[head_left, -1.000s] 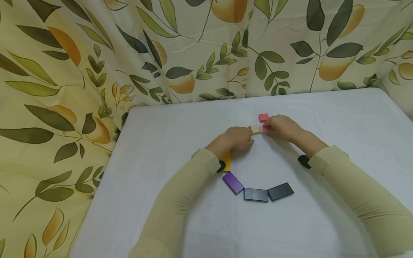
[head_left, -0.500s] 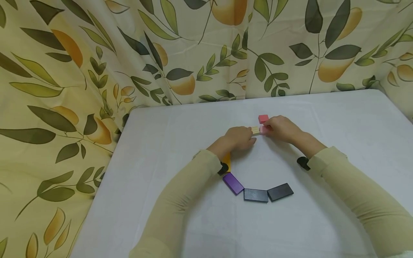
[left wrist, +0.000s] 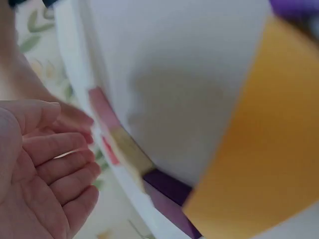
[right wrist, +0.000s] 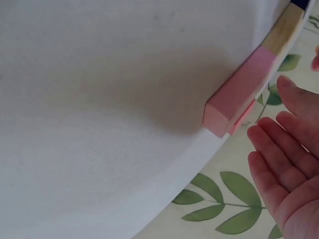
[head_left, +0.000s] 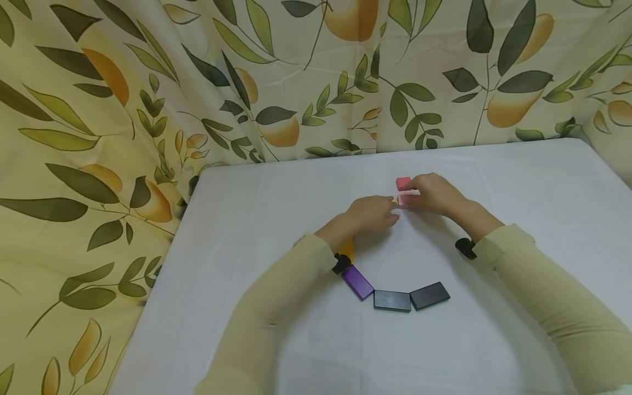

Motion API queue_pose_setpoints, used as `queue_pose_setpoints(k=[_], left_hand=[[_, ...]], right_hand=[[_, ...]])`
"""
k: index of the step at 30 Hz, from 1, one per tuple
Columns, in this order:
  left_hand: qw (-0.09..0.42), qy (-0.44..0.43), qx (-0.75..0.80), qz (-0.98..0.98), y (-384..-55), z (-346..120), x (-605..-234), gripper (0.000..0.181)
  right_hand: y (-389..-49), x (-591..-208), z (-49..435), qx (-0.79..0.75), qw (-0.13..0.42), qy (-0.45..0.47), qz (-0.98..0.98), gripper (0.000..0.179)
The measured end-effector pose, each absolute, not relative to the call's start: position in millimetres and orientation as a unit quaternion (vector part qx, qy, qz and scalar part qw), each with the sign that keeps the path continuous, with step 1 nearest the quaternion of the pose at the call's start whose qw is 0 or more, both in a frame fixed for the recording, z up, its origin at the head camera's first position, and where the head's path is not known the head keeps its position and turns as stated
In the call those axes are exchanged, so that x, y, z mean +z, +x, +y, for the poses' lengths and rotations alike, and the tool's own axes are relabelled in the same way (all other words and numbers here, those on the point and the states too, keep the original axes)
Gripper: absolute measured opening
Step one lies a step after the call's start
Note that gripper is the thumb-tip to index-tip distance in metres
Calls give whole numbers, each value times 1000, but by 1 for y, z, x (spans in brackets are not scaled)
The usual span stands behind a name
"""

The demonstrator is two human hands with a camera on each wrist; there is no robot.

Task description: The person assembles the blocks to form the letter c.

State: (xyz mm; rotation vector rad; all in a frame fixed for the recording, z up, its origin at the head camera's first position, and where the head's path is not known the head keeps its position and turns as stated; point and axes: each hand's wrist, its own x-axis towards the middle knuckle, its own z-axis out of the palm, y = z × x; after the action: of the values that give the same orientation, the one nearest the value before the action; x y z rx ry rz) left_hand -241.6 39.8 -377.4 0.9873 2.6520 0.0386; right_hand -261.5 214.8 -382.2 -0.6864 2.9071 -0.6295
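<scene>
Near the far side of the table, a pink block (head_left: 408,201) stands end to end with a tan wooden block (left wrist: 130,149). My left hand (head_left: 375,213) is over the tan block in the head view and covers most of it. Its fingers look relaxed in the left wrist view, with nothing held. My right hand (head_left: 435,194) is beside the pink block, fingers loosely extended and apart from it in the right wrist view. Just behind the pink block lies a red block (head_left: 402,182). A dark purple block (left wrist: 169,196) adjoins the tan one.
A yellow-orange block (head_left: 348,249) is partly hidden by my left wrist. From there a purple block (head_left: 358,282) and two dark blocks, one grey (head_left: 392,300) and one black (head_left: 429,295), continue the curve on the white table (head_left: 494,340). A patterned curtain (head_left: 306,82) hangs behind.
My left hand has shifted slightly right, covering more of the tan block. The right fingers have lifted off the pink block, showing more of it.
</scene>
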Motion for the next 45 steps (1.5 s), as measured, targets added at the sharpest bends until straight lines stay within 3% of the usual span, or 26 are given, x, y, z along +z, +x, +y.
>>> queue_pose_setpoints(k=[5, 12, 17, 23, 35, 45], left_hand=[[143, 411, 0, 900, -207, 42, -370, 48], [141, 465, -6, 874, -168, 45, -360, 52], [165, 489, 0, 857, -149, 42, -365, 54], [205, 499, -3, 842, -135, 35, -379, 57], [151, 568, -121, 800, -108, 40, -394, 56], [143, 572, -142, 795, -102, 39, -399, 54]], right_hand=[[-267, -375, 216, -218, 46, -178, 958, 34], [-279, -374, 215, -198, 29, -184, 962, 32], [-290, -377, 211, -190, 51, -160, 967, 38], [-299, -383, 209, -188, 79, -131, 970, 38], [-299, -392, 199, -182, 42, -155, 970, 28], [-301, -395, 202, -163, 44, -157, 973, 24]])
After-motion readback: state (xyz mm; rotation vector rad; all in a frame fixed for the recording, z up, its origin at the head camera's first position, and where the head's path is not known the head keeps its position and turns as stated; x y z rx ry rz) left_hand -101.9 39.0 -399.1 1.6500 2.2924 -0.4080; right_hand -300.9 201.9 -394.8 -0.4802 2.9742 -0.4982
